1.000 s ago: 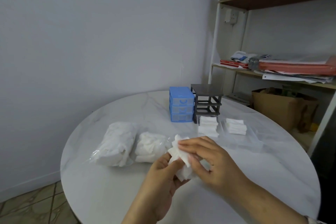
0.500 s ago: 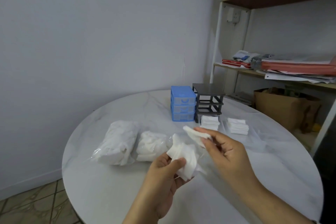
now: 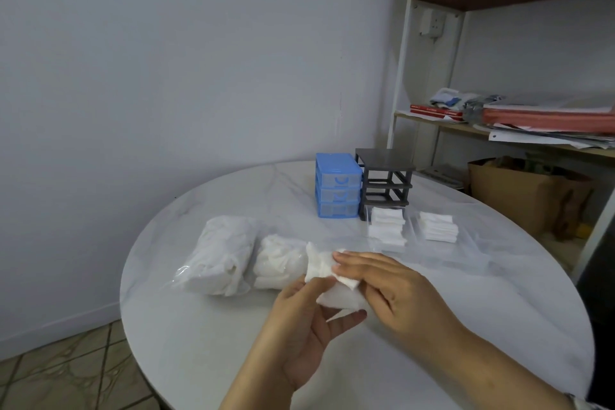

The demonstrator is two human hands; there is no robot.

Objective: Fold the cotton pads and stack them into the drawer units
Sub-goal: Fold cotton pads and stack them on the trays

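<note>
A small bunch of white cotton pads (image 3: 329,280) is held above the table's near side. My left hand (image 3: 306,326) cradles them from below, thumb on top. My right hand (image 3: 392,289) lies over them, fingers stretched left and pressing a pad flat. Behind stand a blue drawer unit (image 3: 337,190) with three drawers shut and a dark grey drawer frame (image 3: 384,181) with empty slots. Two stacks of folded pads (image 3: 387,226) (image 3: 437,226) sit in clear drawers in front of the frame.
Two plastic bags of loose cotton pads (image 3: 223,256) (image 3: 279,260) lie left of my hands on the round white marble table (image 3: 199,336). A shelf with papers (image 3: 539,123) and a cardboard box (image 3: 522,193) stand at the right.
My right hand, which had lifted one pad away half a second ago, has come back down and left onto the bunch in my left hand.
</note>
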